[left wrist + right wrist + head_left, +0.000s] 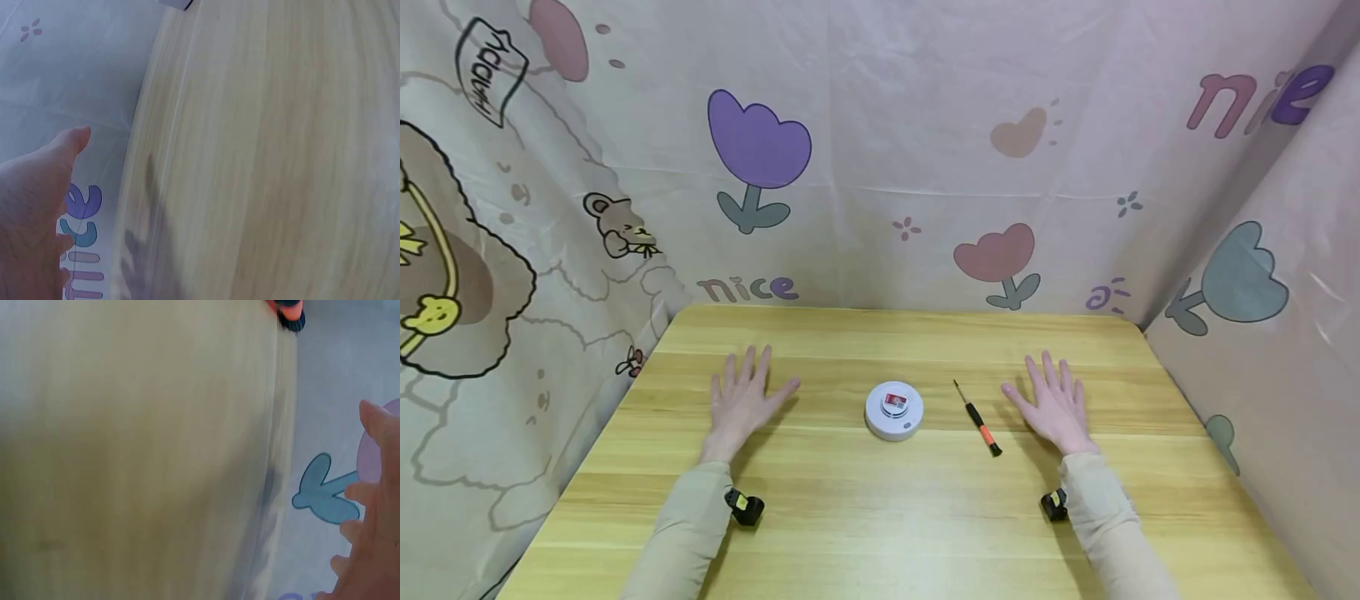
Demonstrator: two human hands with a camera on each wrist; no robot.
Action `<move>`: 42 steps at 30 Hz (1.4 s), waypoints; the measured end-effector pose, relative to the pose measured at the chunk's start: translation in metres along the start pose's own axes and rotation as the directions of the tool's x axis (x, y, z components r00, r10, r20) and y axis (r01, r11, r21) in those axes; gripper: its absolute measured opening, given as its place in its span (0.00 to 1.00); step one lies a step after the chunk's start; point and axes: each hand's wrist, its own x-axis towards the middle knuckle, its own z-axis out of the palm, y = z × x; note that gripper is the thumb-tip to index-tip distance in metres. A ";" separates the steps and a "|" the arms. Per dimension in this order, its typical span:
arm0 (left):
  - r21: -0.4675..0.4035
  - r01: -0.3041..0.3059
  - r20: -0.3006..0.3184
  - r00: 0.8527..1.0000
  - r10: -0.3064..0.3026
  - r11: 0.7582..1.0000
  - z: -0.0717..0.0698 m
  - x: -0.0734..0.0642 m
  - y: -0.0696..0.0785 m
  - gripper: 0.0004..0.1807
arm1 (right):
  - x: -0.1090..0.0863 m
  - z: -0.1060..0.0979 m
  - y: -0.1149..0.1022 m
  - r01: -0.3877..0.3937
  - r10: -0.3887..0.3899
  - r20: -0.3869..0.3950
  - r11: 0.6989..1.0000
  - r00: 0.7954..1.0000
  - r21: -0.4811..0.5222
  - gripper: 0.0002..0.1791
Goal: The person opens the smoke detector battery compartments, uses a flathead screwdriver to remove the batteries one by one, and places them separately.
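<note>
A round white smoke detector (894,425) with a small red label on top sits on the wooden table (850,517). To its right lies a screwdriver (982,429) with a black and orange handle, its thin tip pointing away from me. My left hand (743,406) is spread at the left, palm down, apart from the detector. On the other side my right hand (1054,402) is spread too, nearest to the screwdriver and not touching it. Both hands hold nothing. In the right wrist view the handle end of the screwdriver (290,315) shows at the top edge.
A small black camera sits at the left wrist (745,507) and another at the right wrist (1055,505). Behind the table's far edge hangs a printed curtain (865,150) with flowers and lettering; it also closes off the left and right sides.
</note>
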 end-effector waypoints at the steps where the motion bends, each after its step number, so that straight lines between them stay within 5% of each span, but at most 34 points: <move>1: -0.001 -0.004 0.000 1.000 0.004 1.000 0.000 0.000 0.002 0.51 | 0.000 0.001 -0.002 0.006 -0.006 -0.002 1.000 1.000 0.000 0.50; 30: 0.001 -0.127 0.007 0.992 0.127 0.992 0.024 -0.006 0.052 0.49 | -0.018 0.029 -0.066 0.165 -0.163 -0.047 0.985 0.986 0.056 0.46; 42: -0.117 -0.169 0.098 0.979 0.181 0.979 0.029 -0.011 0.074 0.48 | -0.017 0.041 -0.091 0.274 -0.271 -0.037 0.957 0.962 0.092 0.44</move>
